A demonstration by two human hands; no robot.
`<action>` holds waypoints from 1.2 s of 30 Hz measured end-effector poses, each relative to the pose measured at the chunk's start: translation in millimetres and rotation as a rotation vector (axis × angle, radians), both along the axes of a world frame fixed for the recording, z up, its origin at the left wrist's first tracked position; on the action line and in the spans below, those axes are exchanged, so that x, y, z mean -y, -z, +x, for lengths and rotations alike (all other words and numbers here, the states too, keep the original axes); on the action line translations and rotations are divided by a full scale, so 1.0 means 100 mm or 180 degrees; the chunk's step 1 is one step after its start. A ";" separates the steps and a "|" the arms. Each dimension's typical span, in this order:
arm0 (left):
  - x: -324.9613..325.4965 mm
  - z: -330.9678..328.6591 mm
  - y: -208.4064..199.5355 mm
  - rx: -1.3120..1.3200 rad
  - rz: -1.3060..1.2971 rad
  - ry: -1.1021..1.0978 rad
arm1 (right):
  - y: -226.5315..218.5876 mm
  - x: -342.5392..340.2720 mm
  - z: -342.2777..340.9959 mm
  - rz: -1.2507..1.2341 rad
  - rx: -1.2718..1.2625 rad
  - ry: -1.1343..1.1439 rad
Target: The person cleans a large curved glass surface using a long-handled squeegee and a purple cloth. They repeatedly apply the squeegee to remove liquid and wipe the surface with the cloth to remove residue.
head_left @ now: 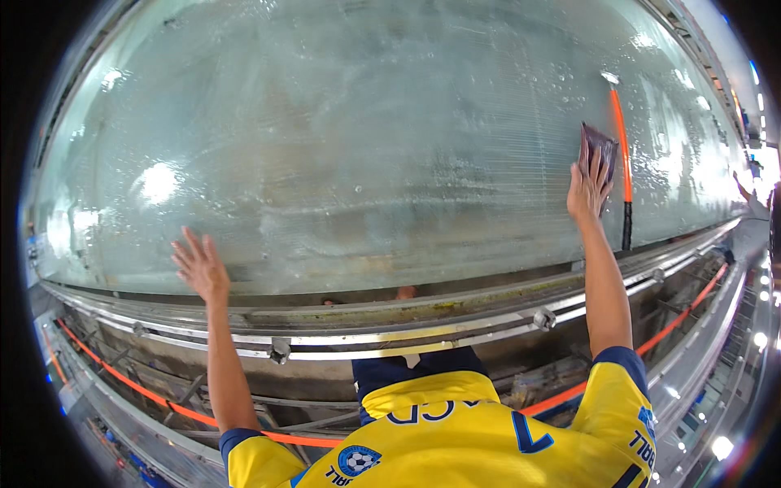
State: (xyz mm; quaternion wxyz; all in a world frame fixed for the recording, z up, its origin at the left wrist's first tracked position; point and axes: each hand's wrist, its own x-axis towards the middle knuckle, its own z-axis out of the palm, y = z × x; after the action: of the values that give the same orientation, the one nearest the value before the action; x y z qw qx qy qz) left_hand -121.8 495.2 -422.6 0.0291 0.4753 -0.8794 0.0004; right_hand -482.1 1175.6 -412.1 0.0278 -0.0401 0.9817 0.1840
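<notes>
A large wet, pale grey-green translucent sheet (366,146) spreads before me, with fine ribbed lines and glints of water. My right hand (591,185) reaches out over its right part, palm down with long fingers, on a flat dark maroon pad (600,140). It holds that pad against the sheet. Just right of the pad lies a tool with an orange shaft (621,142), a black grip at its near end and a pale head at its far end. At the left, my left hand (202,267) is open, fingers spread, close over the sheet's near part; whether it touches is unclear.
Metal rails (423,332) with clamp-like blocks run along the sheet's near edge, between it and my body. Lower down, an orange strip (191,413) curves past me among metal bars. At the far right another person's grey sleeve (752,224) and raised hand show.
</notes>
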 end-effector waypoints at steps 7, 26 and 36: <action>-2.33 -1.82 -0.42 -0.0202 -0.0277 0.2756 | -0.26 0.99 0.10 -0.1214 -0.0050 -0.0865; 2.73 -2.34 -0.26 0.0135 -0.0191 0.1167 | -0.38 3.51 0.35 -0.0872 0.0130 -0.0729; 3.11 -2.12 -0.27 0.0066 0.0068 0.1282 | -0.51 6.42 1.52 -0.1702 0.1123 -0.3038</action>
State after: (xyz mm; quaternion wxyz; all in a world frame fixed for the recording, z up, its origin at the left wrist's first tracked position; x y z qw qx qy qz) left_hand -333.6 183.9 -395.4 0.0145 0.2901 -0.9568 -0.0098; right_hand -329.7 533.3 -361.6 0.0939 -0.5145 0.8478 -0.0880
